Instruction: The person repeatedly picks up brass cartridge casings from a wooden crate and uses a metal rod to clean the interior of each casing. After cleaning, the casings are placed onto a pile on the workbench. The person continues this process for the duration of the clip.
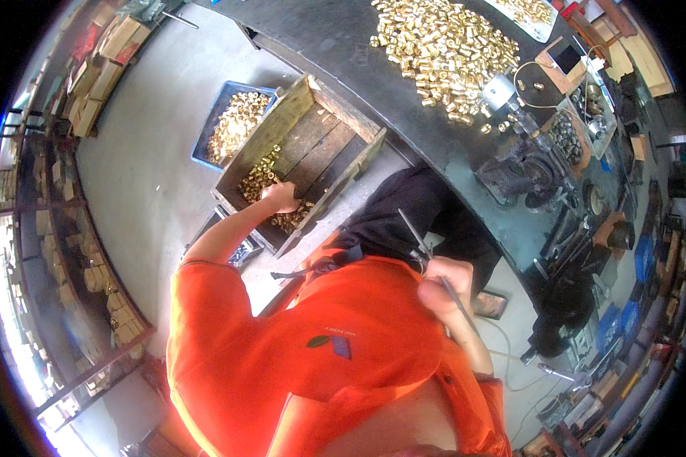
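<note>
My left hand (282, 197) is down inside a wooden crate (294, 97), over a heap of small brass fittings (261, 174). Its fingers look curled closed, and what they hold, if anything, is hidden. Close to my body at the right, my right hand (445, 285) is closed round a thin grey metal rod tool (411, 229). One slim length sticks out past the fingers toward the crate, and another runs back along the wrist. Whether these are one piece or two I cannot tell.
A black workbench (312, 34) carries a large pile of brass fittings (450, 57) and a dark metal machine fixture (530, 164). Beside the crate, a blue bin (200, 145) of fittings stands on the floor. Shelves with boxes (76, 251) line the left; a phone (490, 305) lies right of me.
</note>
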